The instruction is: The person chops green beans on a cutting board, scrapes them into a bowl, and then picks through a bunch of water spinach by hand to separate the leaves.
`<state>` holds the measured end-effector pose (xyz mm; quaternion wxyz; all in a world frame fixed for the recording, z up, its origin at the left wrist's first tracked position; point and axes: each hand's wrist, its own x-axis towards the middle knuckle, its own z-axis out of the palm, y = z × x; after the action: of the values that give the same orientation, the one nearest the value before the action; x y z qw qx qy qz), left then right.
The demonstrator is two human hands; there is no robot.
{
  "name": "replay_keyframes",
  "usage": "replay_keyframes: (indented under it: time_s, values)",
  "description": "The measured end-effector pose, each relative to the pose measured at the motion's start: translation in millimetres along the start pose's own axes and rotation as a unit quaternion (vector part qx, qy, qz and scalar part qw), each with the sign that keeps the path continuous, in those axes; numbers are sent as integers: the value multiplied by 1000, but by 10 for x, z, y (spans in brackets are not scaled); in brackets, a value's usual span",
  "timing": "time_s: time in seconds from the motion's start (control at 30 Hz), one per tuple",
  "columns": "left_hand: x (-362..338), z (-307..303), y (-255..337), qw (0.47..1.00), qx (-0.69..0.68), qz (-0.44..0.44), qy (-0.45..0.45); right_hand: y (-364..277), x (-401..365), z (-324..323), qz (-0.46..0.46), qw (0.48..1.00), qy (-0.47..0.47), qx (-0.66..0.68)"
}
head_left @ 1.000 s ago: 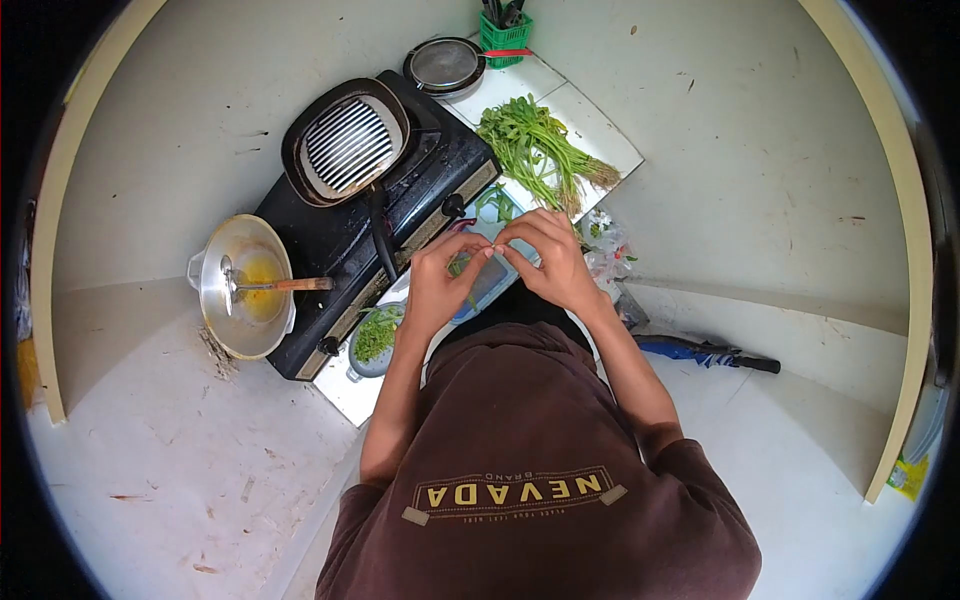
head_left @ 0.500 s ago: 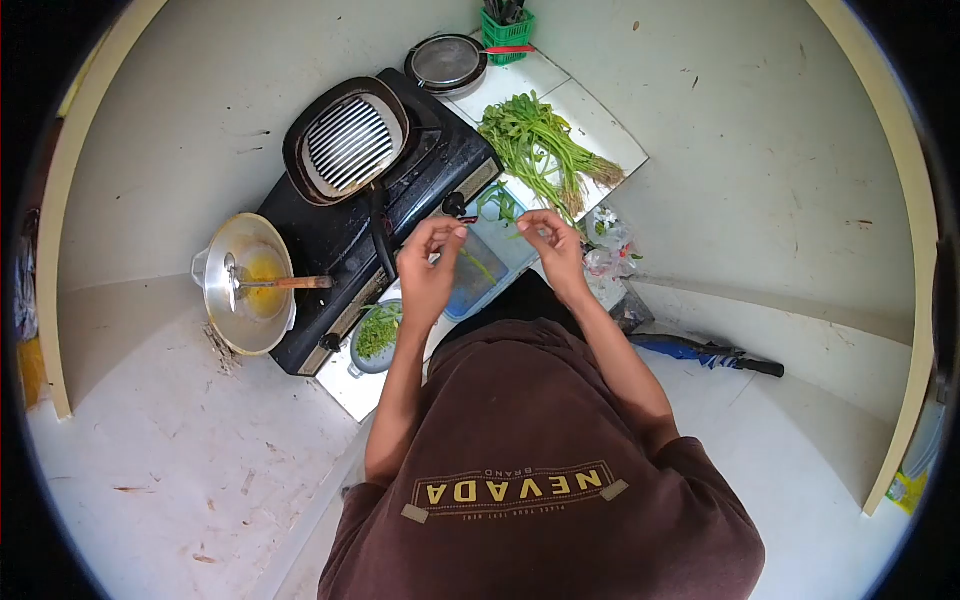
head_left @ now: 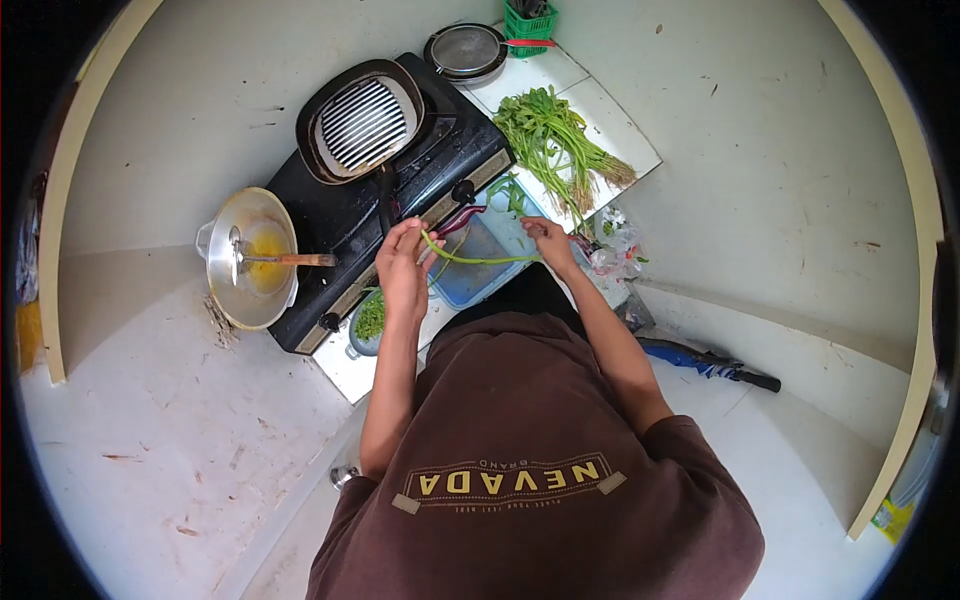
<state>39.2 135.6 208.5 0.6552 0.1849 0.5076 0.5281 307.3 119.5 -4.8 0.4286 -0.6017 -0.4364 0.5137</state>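
A thin green stem (head_left: 478, 260) stretches between my two hands above a blue tray (head_left: 478, 268). My left hand (head_left: 403, 268) pinches its left end beside the black stove (head_left: 390, 195). My right hand (head_left: 548, 243) pinches the right end near the tray's far side. A bunch of leafy green stalks (head_left: 556, 145) lies on the white tiled counter (head_left: 600, 115) behind my right hand. Chopped greens fill a small bowl (head_left: 368, 322) below my left wrist.
A ribbed grill pan (head_left: 362, 122) sits on the stove. Left of it stands a metal pot (head_left: 247, 258) with yellow liquid and a wooden-handled spoon. A round lid (head_left: 465, 50) and green basket (head_left: 530, 20) are at the back. A blue umbrella (head_left: 705, 362) lies at right.
My hands, close together a second ago, have moved apart, and a long green stem is now drawn out between them. The view has shifted slightly.
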Motion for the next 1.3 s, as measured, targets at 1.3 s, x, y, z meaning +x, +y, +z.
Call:
replay_keyframes:
  time_s: [1.3]
  values:
    - [-15, -2131, -1524, 946, -58, -29, 318, -736, -198, 1496, -252, 837, -293, -388]
